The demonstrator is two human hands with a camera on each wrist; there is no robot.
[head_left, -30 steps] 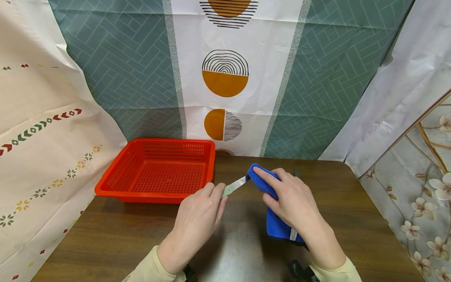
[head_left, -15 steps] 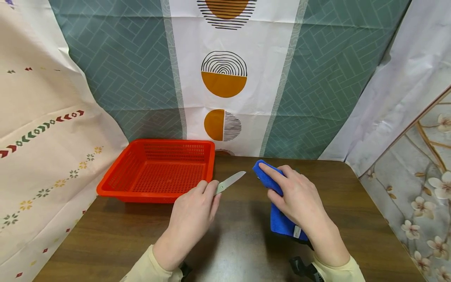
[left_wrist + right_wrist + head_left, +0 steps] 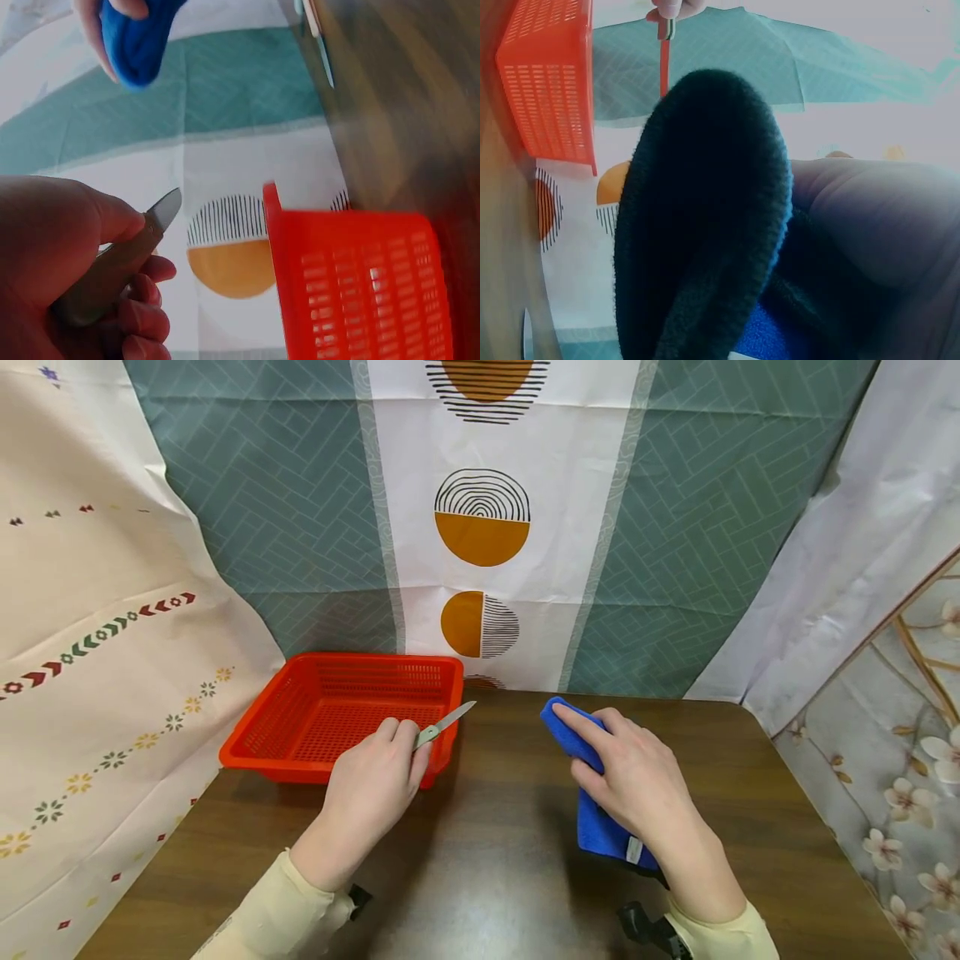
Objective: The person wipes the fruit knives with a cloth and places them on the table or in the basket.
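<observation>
My left hand [image 3: 378, 777] grips a small folding knife [image 3: 446, 718] by its pale green handle, the blade folded out and pointing up and to the right. In the head view the knife overlaps the right rim of the red plastic basket [image 3: 258, 760]. Seen from the left wrist, my thumb lies along the handle [image 3: 112, 274] just behind the blade. My right hand [image 3: 637, 777] holds a folded blue cloth [image 3: 592, 818], its index finger stretched along the top and a loose end hanging down. The cloth and the knife are apart.
The basket stands at the back left of the brown wooden table [image 3: 502, 877]. In the left wrist view, slim knife-like items [image 3: 321, 45] lie on the table beyond the basket. Patterned cloths [image 3: 480, 627] hang behind and at both sides.
My left hand has drawn the knife out of the blue cloth and moved left, up to the basket's right rim. My right hand, still holding the cloth, has shifted slightly right.
</observation>
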